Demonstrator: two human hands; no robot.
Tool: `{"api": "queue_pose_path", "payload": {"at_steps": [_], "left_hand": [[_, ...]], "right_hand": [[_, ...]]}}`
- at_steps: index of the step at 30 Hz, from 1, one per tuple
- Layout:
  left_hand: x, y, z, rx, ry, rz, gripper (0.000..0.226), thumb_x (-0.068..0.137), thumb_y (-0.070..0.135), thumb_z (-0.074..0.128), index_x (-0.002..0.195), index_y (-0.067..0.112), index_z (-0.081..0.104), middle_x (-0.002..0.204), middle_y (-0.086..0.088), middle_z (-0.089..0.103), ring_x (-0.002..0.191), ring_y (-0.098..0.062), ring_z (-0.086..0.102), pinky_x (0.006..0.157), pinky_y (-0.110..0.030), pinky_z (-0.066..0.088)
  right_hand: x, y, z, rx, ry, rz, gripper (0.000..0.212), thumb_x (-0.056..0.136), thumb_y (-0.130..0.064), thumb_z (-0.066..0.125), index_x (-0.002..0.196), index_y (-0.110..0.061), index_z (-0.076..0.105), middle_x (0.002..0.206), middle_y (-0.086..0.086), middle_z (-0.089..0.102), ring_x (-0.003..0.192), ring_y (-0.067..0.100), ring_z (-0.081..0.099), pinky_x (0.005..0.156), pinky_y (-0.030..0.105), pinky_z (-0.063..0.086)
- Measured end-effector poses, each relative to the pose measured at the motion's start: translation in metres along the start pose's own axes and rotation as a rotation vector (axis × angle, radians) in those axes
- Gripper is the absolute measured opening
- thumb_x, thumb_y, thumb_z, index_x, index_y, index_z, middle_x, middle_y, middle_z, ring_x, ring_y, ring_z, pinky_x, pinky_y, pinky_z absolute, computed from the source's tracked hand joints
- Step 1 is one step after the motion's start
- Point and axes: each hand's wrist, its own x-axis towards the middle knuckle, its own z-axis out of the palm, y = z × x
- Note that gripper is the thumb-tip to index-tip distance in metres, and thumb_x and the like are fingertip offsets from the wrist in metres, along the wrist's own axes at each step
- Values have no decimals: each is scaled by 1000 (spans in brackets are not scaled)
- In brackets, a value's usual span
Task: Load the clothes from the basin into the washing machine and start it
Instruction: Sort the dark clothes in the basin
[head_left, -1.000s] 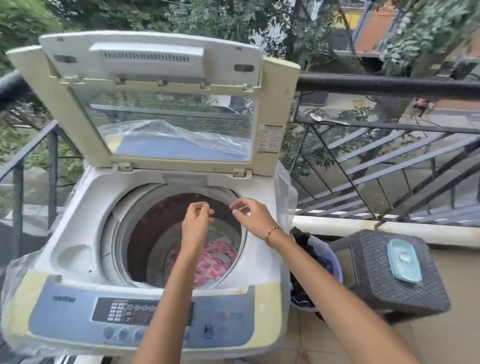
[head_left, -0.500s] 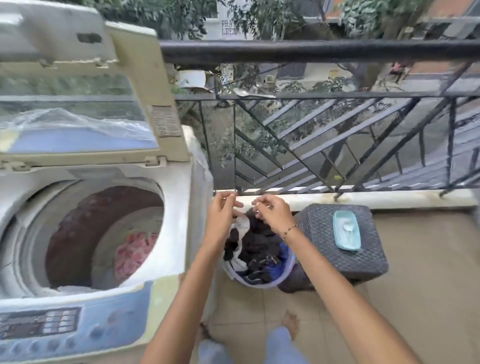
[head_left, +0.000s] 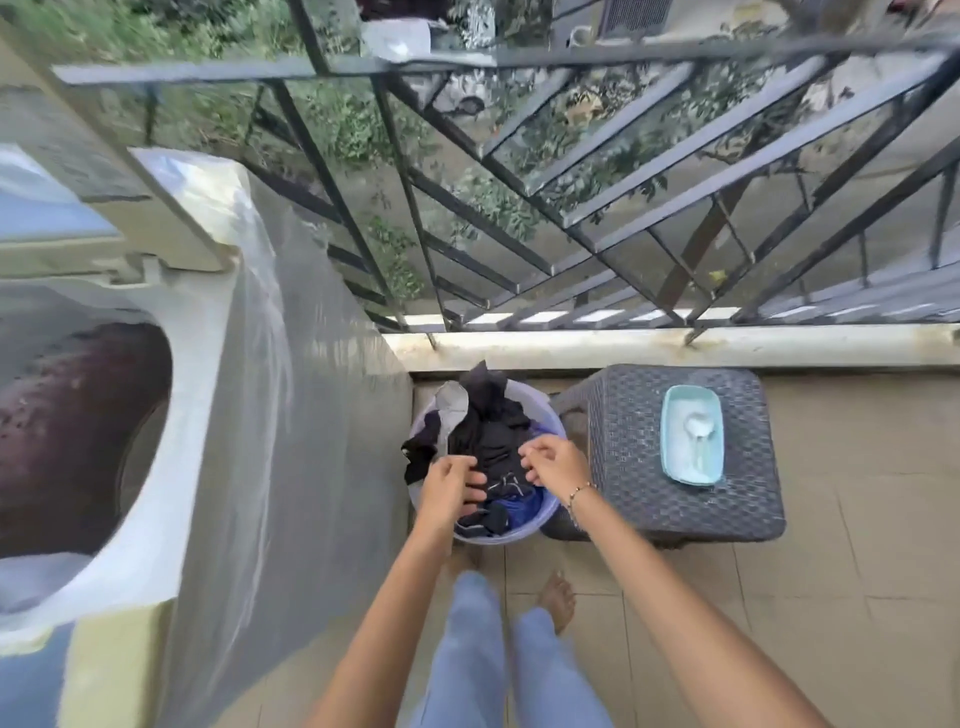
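A lavender basin (head_left: 555, 422) stands on the tiled floor to the right of the washing machine (head_left: 218, 395), piled with dark clothes (head_left: 491, 434), mostly black with some blue and grey. My left hand (head_left: 451, 491) is down in the pile, fingers curled into black fabric. Just right of it, my right hand (head_left: 555, 461) hovers over the clothes with its fingers loosely curled and nothing visibly in it. The machine's lid is up and its dark drum (head_left: 72, 431) lies open at the far left.
A dark woven stool (head_left: 675, 514) touches the basin's right side and carries a teal lidded container (head_left: 692, 441). A black metal railing (head_left: 571, 218) on a low kerb closes off the balcony behind. My legs and bare feet stand just before the basin.
The view has swung from the drum to the right and down onto the basin. Both hands left the drum opening and dropped onto the clothes, and the left hand has sunk into the pile.
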Motion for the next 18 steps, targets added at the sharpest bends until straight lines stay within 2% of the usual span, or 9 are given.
{"api": "queue_pose_path", "payload": {"at_steps": [2, 4, 5, 6, 7, 9, 14, 16, 18], "left_hand": [[25, -16, 3, -4, 0, -51, 16, 96, 12, 43, 84, 14, 53, 67, -3, 57, 44, -10, 51, 43, -17, 36], [52, -32, 6, -10, 11, -95, 17, 96, 10, 43, 82, 13, 53, 65, -2, 55, 35, -4, 48, 41, -16, 34], [66, -40, 6, -1, 21, -103, 18, 96, 10, 43, 81, 14, 53, 65, -2, 55, 35, -4, 49, 44, -18, 35], [77, -46, 5, 8, 31, -100, 19, 96, 10, 44, 81, 15, 54, 66, -2, 56, 40, -7, 51, 48, -21, 36], [90, -53, 4, 10, 40, -98, 18, 96, 10, 44, 82, 15, 54, 66, -3, 57, 45, -10, 53, 51, -23, 37], [117, -65, 0, 6, 61, -95, 15, 97, 9, 43, 86, 13, 54, 67, -4, 57, 54, -16, 52, 54, -25, 37], [169, -88, -10, 57, 65, -126, 15, 98, 11, 41, 90, 14, 53, 68, -1, 58, 52, -12, 53, 49, -19, 35], [182, -100, -12, 77, 57, -160, 20, 99, 11, 40, 83, 17, 52, 65, 0, 57, 45, -7, 53, 47, -19, 36], [192, -112, -12, 79, 49, -206, 24, 98, 11, 39, 80, 19, 52, 63, 1, 57, 44, -8, 52, 50, -22, 37]], "right_hand": [[25, 36, 11, -40, 8, 85, 24, 91, -8, 51, 72, -19, 60, 62, 1, 58, 51, 15, 51, 61, 35, 51], [50, 66, 22, -45, -20, 137, 14, 90, -9, 53, 86, -16, 64, 66, 0, 60, 57, 17, 55, 73, 42, 50], [65, 80, 29, -56, -29, 153, 15, 90, -12, 55, 101, -11, 64, 79, 3, 66, 66, 19, 59, 79, 42, 50], [76, 87, 32, -90, -36, 149, 28, 89, -17, 57, 116, -9, 60, 99, 6, 69, 82, 22, 63, 87, 41, 48], [88, 93, 37, -149, -56, 138, 39, 89, -21, 59, 126, -9, 54, 118, 7, 64, 100, 24, 62, 95, 39, 46], [112, 100, 45, -274, -110, 88, 53, 89, -25, 59, 138, -11, 43, 138, 7, 50, 124, 26, 50, 104, 36, 40], [174, 120, 67, -668, -153, -115, 72, 88, -28, 61, 147, -8, 25, 154, 10, 23, 141, 28, 27, 114, 36, 27], [189, 123, 74, -853, -206, -157, 84, 85, -33, 65, 149, -11, 16, 159, 7, 6, 138, 32, 30, 109, 40, 35], [201, 124, 81, -988, -254, -100, 100, 80, -39, 70, 151, -14, 4, 159, 5, -7, 128, 35, 43, 96, 42, 45]]}}
